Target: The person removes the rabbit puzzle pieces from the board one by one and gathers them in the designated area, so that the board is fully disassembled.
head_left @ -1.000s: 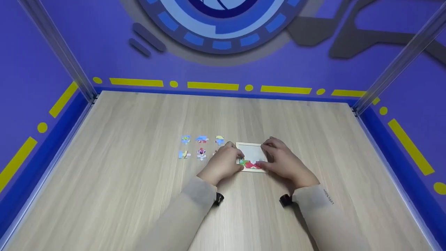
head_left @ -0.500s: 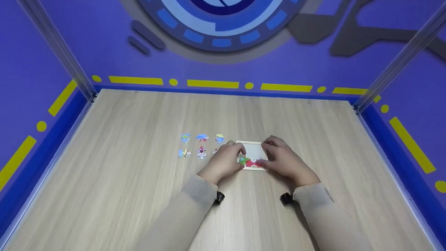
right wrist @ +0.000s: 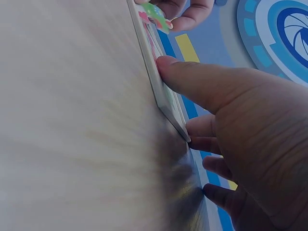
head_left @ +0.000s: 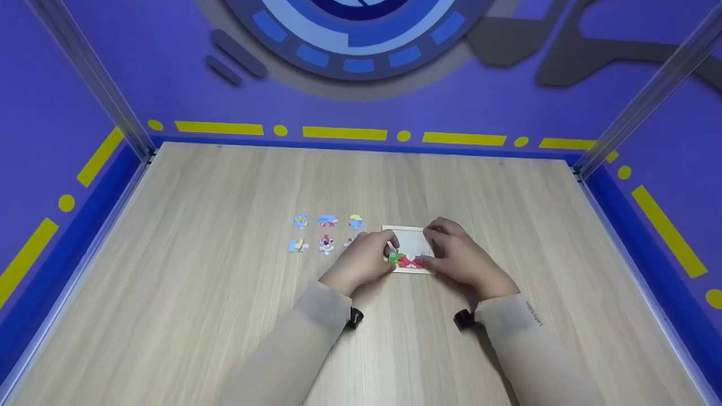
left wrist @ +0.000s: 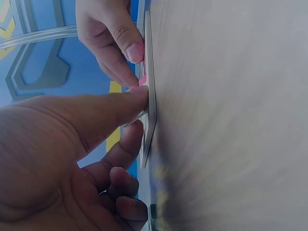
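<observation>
A small wooden puzzle tray lies on the table between both hands, its pale inside mostly bare. Along its near edge sit red pieces. My left hand pinches a green puzzle piece between thumb and finger; the piece is tilted over the tray's near left corner, beside the red ones. My right hand holds the tray's right side, thumb on the near part and fingers at the side edge. The right end of the red row is covered by that thumb in the head view.
Left of the tray, loose puzzle pieces lie in two rows, among them a blue and red one, a yellow-topped one and one with a face. Another is partly behind the left hand. Blue walls border the wooden table.
The green piece has tilted up slightly in the left fingers, near the same corner. The right hand stays on the tray. The head view has shifted a little.
</observation>
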{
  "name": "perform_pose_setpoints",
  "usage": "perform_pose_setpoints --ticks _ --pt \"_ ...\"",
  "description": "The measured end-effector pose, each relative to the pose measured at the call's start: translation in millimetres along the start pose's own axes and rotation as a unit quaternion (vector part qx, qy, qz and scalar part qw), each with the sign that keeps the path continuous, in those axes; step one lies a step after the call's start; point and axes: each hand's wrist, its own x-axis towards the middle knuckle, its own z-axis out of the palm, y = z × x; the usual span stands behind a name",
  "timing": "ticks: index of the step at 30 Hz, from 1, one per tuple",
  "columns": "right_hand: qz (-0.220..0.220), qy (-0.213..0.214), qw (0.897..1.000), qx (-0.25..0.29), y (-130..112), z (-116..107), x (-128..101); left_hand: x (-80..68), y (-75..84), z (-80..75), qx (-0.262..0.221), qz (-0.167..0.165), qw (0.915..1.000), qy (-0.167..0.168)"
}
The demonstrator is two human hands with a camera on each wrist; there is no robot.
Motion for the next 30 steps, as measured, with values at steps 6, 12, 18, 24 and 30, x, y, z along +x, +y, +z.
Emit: perform_pose_setpoints --ticks 6,12,18,24,30 --pt "0.006 0.002 1.0 0.001 0 -3 0 1.1 2.2 -2.0 -0.003 -0.008 1.0 0.001" --pt "0.006 0.001 1.0 -0.001 1 -4 1 2.0 3.7 -2.2 -0.005 -0.016 0.9999 0.003" --pt "-0.005 0.008 1.0 -0.005 1 -5 1 2.4 4.3 -3.8 0.001 -0.015 0.9998 0.016" --pt "-0.009 0.007 1.0 -0.001 1 -3 0 -1.2 3.3 -12.5 -0.011 -0.013 0.9995 0.026" --pt "-0.007 0.002 1.0 -0.001 1 0 -1 -17.7 -2.6 -28.7 -0.056 -0.029 0.9975 0.03"
